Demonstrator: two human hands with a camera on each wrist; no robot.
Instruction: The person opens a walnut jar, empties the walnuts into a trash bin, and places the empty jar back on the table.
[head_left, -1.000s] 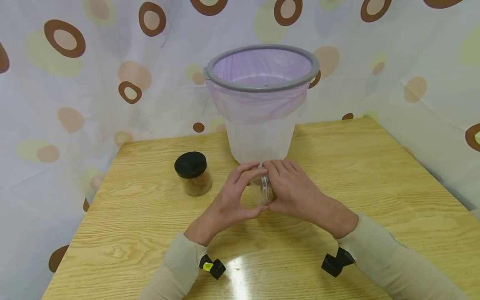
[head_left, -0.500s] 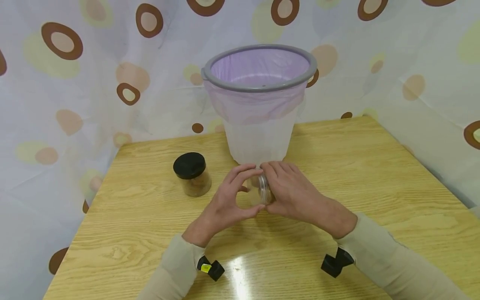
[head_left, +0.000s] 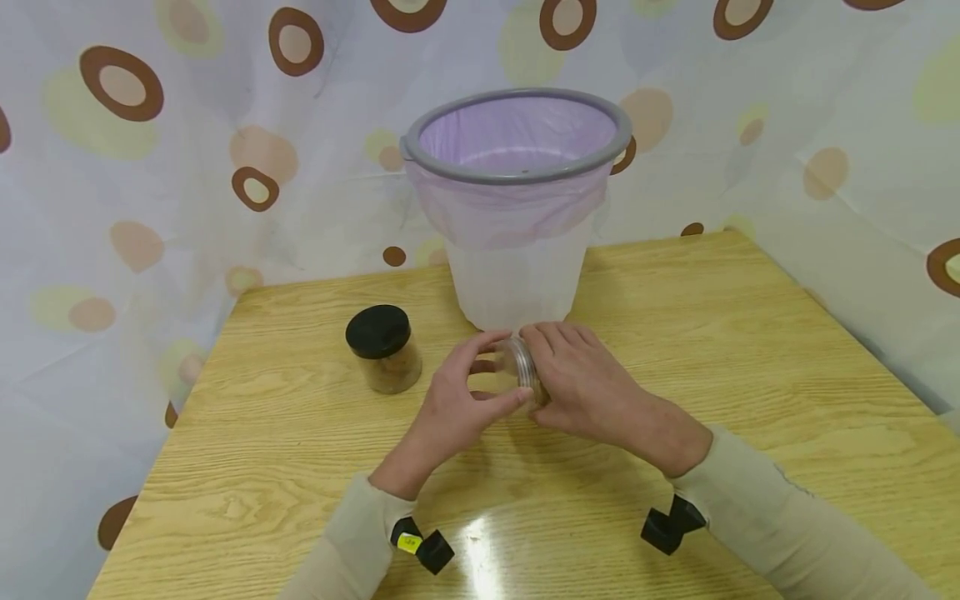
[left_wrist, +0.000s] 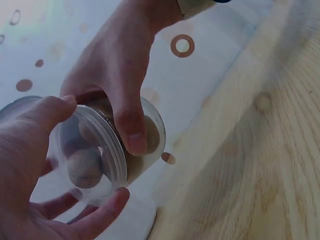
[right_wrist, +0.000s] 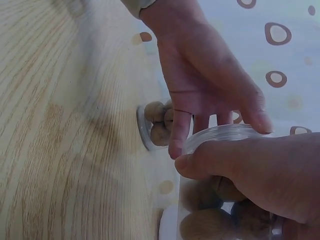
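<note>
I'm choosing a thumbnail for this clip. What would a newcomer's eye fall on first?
Probably the large bin with the purple liner, standing toward the back of the table. Next, the tilted clear jar of brown round things, gripped by the left hand and right hand before it. Then the black-lidded jar, upright to their left.

Desk: yellow woodgrain. Far-edge bin: grey rim, lilac liner. Held jar clear; other jar black-lidded. Backdrop white, brown rings.
</note>
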